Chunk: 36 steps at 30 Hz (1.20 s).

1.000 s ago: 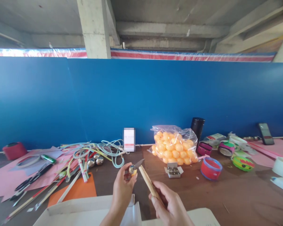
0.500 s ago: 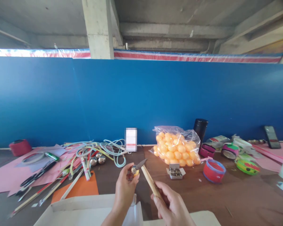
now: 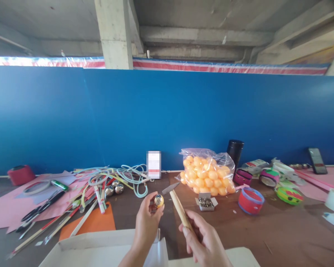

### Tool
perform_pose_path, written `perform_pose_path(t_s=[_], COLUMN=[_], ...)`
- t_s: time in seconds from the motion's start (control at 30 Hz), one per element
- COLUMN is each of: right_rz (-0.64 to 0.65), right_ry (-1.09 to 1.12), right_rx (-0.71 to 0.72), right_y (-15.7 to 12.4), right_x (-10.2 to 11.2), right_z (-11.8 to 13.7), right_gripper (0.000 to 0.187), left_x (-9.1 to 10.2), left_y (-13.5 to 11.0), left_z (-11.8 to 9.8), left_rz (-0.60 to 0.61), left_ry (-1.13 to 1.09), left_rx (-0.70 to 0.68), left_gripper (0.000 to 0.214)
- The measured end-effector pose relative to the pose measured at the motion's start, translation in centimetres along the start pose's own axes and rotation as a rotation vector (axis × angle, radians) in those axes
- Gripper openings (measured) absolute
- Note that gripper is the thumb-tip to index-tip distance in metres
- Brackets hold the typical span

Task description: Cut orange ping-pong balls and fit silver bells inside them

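Gripping observed on both sides. The left hand pinches a small yellow ball with a shiny metallic patch between thumb and fingertips. It holds the ball up above the dark brown wooden table, beyond the far edge of the open white cardboard box.

The right hand is clenched round the pale wooden handle of a short-bladed knife. The handle slants up and to the left. The grey blade lies just above and to the right of the ball; I cannot tell whether it touches.

Surroundings, far side of the table:
- clear plastic bag of orange balls, behind the knife and well apart from it
- small open carton of silver metal pieces, just in front of the bag
- red tape ring with a blue rim, to the right of the carton
- black cylindrical container, behind the bag against the blue wall panel

Surroundings, left:
- tangle of pale green and yellow cords
- two polished steel balls beside the tangle
- black-handled scissors on pink paper
- orange paper sheet near the box
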State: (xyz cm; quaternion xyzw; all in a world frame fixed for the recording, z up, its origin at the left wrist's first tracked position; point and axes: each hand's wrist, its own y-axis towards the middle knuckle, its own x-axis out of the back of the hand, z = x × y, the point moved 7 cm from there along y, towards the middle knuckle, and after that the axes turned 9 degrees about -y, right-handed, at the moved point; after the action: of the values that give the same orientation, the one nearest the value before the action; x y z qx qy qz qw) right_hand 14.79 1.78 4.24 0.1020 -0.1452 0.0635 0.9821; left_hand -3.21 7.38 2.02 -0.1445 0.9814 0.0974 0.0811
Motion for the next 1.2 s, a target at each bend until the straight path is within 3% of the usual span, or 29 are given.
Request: perform_pose_path(t_s=[0.43, 0.9, 1.2], right_rz=[0.014, 0.007, -0.013], right_ry=[-0.034, -0.042, -0.025], right_rx=[0.058, 0.016, 0.019], right_y=[-0.09, -0.02, -0.09], right_x=[-0.26, -0.25, -0.17], right_z=[0.16, 0.13, 0.03], right_gripper=[0.043, 0.048, 0.047], left_x=[-0.13, 0.26, -0.03], left_y=[-0.18, 0.03, -0.24], left_z=[-0.52, 0.22, -0.52], left_rz=[-0.018, -0.034, -0.025], left_ry=[-0.012, 0.008, -0.027], left_rx=[-0.012, -0.015, 0.015], left_gripper=[0.043, 0.046, 0.046])
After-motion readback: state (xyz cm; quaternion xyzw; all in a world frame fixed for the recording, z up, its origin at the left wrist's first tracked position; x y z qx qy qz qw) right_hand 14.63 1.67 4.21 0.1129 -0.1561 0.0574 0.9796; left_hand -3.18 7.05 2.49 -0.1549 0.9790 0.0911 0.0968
